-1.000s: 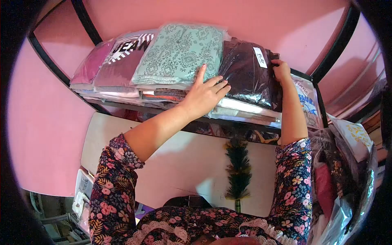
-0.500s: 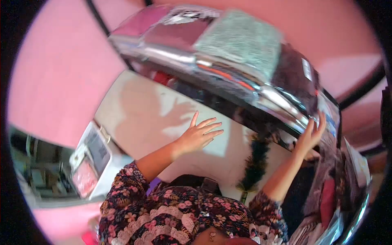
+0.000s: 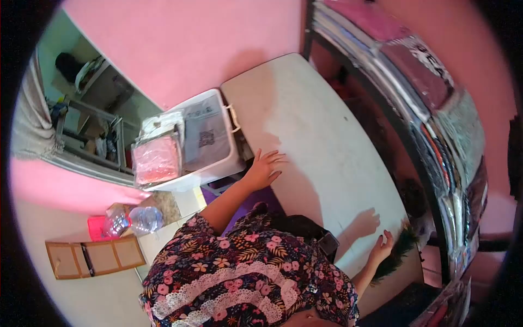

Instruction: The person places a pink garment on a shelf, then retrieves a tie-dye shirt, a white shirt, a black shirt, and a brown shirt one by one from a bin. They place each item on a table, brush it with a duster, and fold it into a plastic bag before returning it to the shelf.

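My left hand [image 3: 265, 170] is held over the left edge of the white table [image 3: 327, 131], fingers spread and empty. It is nearest to a white plastic bin [image 3: 210, 173] with packed goods inside. On the bin's left side lies a pink packet [image 3: 157, 159] in clear wrap. My right hand [image 3: 382, 248] hovers near the table's right side with its fingers apart, holding nothing. Right beside it is a green tinsel-like strand [image 3: 400, 250].
A dark rack [image 3: 381, 92] at the right carries stacked clothes in plastic, a grey-green one [image 3: 463, 125] among them. Large clear bottles [image 3: 146, 219] and a brown wooden frame [image 3: 98, 258] are at the lower left. A purple object [image 3: 245, 207] stands below the bin.
The view has swung left, bringing the bin, bottles and more of the table into sight. My right hand has come away from the clothes on the rack.
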Action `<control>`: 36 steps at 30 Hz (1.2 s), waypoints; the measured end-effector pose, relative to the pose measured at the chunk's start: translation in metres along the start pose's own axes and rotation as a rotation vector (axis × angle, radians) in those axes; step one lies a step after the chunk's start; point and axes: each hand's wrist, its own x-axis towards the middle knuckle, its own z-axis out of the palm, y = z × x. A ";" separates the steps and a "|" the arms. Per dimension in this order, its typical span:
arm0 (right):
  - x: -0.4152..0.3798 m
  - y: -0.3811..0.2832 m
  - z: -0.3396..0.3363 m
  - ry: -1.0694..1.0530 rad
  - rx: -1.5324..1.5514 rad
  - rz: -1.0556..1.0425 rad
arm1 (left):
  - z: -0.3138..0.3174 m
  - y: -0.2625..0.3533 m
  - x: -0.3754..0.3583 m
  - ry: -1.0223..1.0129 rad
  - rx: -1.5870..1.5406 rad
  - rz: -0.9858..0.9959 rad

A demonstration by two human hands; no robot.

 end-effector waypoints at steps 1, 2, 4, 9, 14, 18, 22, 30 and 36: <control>-0.006 -0.018 0.011 -0.060 -0.132 -0.061 | -0.009 -0.011 -0.002 0.025 -0.011 -0.015; 0.008 -0.016 0.040 -0.024 -0.062 0.000 | 0.008 -0.027 0.037 0.080 -0.045 0.033; -0.004 -0.033 0.080 -0.057 -0.120 -0.150 | -0.012 -0.065 0.025 0.142 -0.043 0.007; -0.010 -0.071 0.157 -0.143 -0.162 -0.262 | -0.047 -0.149 0.014 0.305 0.029 -0.104; -0.029 -0.119 0.200 -0.052 -0.380 -0.228 | -0.080 -0.270 -0.056 0.498 0.053 -0.338; -0.018 -0.110 0.214 -0.027 -0.372 -0.216 | -0.084 -0.336 -0.068 0.483 0.053 -0.449; -0.034 -0.109 0.215 -0.009 -0.408 -0.184 | -0.082 -0.376 -0.047 0.406 0.064 -0.447; -0.053 -0.093 0.197 0.018 -0.490 0.000 | -0.065 -0.428 0.097 0.280 0.145 -0.181; -0.098 -0.081 0.169 0.155 -0.505 0.150 | -0.065 -0.430 0.143 0.214 0.249 -0.300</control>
